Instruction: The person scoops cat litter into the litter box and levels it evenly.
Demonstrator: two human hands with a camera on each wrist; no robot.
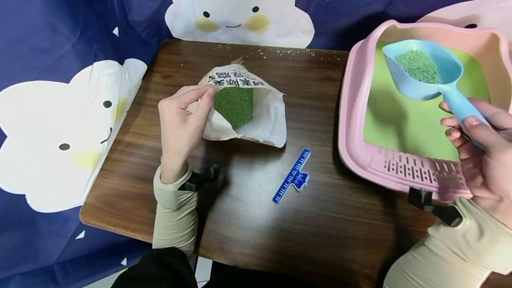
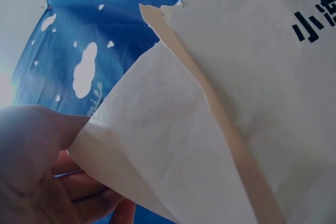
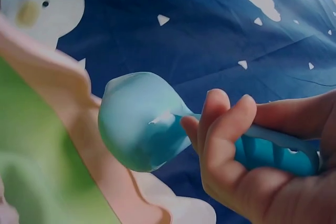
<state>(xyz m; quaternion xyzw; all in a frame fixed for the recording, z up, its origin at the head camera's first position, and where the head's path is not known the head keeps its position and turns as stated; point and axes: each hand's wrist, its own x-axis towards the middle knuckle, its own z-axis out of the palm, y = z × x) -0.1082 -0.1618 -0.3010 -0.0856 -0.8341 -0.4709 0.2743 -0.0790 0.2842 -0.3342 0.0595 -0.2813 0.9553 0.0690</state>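
My left hand [image 1: 182,121] pinches the torn edge of a white paper-like bag [image 1: 272,121] with dark printed characters. Green pellets [image 1: 236,106] show through the bag's mouth. In the left wrist view, thumb and fingers hold a corner of the bag [image 2: 157,129]. My right hand [image 1: 488,146] grips the handle of a light blue scoop [image 1: 424,88], which carries green pellets [image 1: 418,66]. The scoop hangs above a pink litter box [image 1: 348,123] with a light green bottom. From below, the right wrist view shows the scoop [image 3: 142,121] and the curled fingers on its handle.
A blue ruler-like clip [image 1: 294,177] lies on the brown wooden table [image 1: 248,217], between bag and litter box. Small pale crumbs [image 1: 280,51] are scattered along the table's back edge. A dark blue cloth [image 1: 132,12] with white clouds hangs behind.
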